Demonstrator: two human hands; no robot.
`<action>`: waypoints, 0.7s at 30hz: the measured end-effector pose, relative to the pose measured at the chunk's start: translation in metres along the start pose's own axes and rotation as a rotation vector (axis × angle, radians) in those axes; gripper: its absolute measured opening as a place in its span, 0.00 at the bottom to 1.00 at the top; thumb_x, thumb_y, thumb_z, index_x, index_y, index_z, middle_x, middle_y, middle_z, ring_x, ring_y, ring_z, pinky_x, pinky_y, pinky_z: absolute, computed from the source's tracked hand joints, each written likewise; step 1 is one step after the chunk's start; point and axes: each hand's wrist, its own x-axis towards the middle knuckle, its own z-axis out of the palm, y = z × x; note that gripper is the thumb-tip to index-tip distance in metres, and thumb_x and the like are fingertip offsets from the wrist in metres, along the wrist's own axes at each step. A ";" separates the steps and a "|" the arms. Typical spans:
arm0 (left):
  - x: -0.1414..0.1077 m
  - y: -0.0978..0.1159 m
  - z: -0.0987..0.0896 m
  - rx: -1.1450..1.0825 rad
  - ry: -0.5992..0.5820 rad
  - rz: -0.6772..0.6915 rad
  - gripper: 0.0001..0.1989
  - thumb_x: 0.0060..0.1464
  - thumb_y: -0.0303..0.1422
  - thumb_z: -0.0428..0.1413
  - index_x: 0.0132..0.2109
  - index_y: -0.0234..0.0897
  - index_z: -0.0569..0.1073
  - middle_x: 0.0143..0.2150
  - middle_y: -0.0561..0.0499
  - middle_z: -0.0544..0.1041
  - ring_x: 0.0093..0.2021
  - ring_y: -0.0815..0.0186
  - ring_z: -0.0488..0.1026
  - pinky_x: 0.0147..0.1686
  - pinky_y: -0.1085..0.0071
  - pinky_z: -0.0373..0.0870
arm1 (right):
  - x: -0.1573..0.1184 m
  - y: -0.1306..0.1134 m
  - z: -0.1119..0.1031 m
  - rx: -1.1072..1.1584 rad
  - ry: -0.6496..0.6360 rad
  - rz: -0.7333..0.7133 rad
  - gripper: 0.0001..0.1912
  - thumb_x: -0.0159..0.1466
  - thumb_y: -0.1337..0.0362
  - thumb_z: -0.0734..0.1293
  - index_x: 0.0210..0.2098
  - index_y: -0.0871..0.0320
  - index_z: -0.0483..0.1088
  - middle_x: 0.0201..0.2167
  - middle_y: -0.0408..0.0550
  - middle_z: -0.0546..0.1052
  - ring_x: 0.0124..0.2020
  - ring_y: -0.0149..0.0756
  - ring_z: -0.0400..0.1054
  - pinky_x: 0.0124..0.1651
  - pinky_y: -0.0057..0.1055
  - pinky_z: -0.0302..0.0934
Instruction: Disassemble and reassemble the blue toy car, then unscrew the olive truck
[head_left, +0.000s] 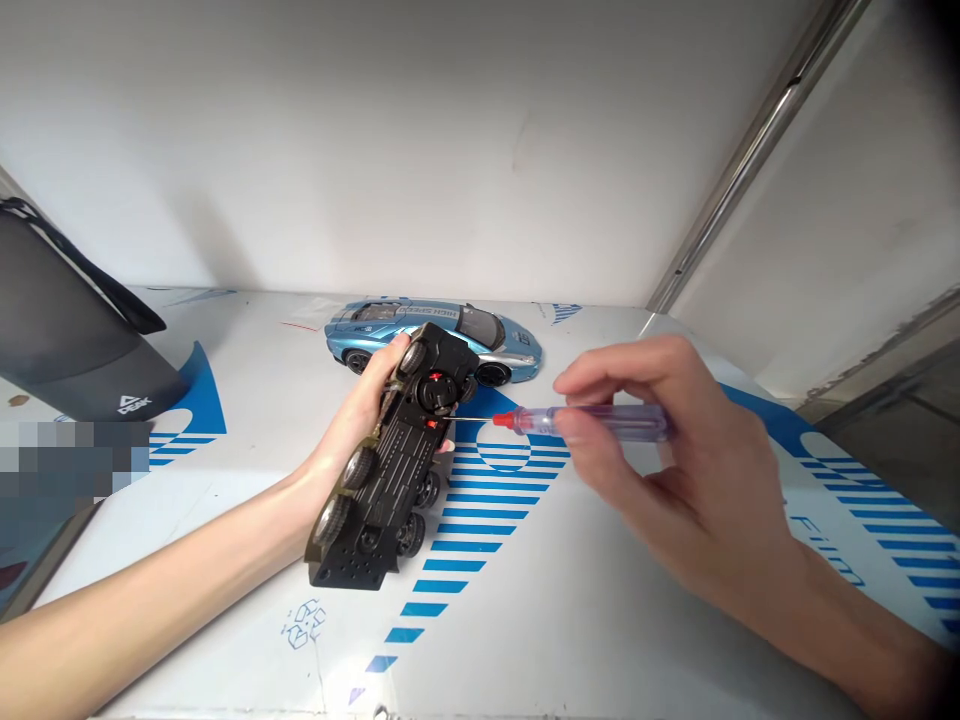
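Observation:
My left hand [379,385] is closed around a toy truck [397,450], tilted so that its black underside faces me. Several wheels and small red parts show on that underside. Between the thumb and fingers of my right hand [675,450] is a screwdriver [600,421] with a clear purplish handle and a red collar. Its thin shaft points left and reaches the truck's underside near a red part; whether the tip touches is too small to tell. Just behind the truck stands a light blue toy car [435,330], partly covered by the truck and my left fingers.
A dark grey bottle [82,330] with a black strap stands at the left. The table [247,520] bears blue-printed film and meets a white wall [375,150] at the back. A metal rail [739,150] runs up at the right.

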 end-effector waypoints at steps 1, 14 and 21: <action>0.001 0.000 0.000 0.006 0.006 0.010 0.25 0.67 0.54 0.55 0.43 0.35 0.82 0.30 0.46 0.80 0.26 0.61 0.78 0.26 0.68 0.80 | 0.000 0.002 0.001 0.024 -0.006 0.010 0.07 0.73 0.62 0.70 0.49 0.46 0.68 0.39 0.42 0.77 0.37 0.35 0.72 0.35 0.32 0.67; 0.003 0.007 -0.017 -0.004 0.014 0.024 0.28 0.55 0.61 0.62 0.40 0.39 0.79 0.25 0.46 0.79 0.20 0.58 0.77 0.14 0.70 0.69 | 0.030 0.013 0.019 0.115 -0.034 -0.026 0.04 0.74 0.58 0.67 0.44 0.50 0.72 0.33 0.41 0.72 0.31 0.34 0.67 0.41 0.35 0.66; 0.006 0.006 -0.023 0.013 -0.031 0.018 0.29 0.52 0.64 0.61 0.38 0.41 0.78 0.25 0.46 0.79 0.17 0.59 0.73 0.15 0.67 0.70 | 0.016 0.015 0.033 0.193 0.026 -0.059 0.02 0.73 0.62 0.68 0.45 0.50 0.72 0.39 0.43 0.74 0.38 0.36 0.69 0.44 0.35 0.65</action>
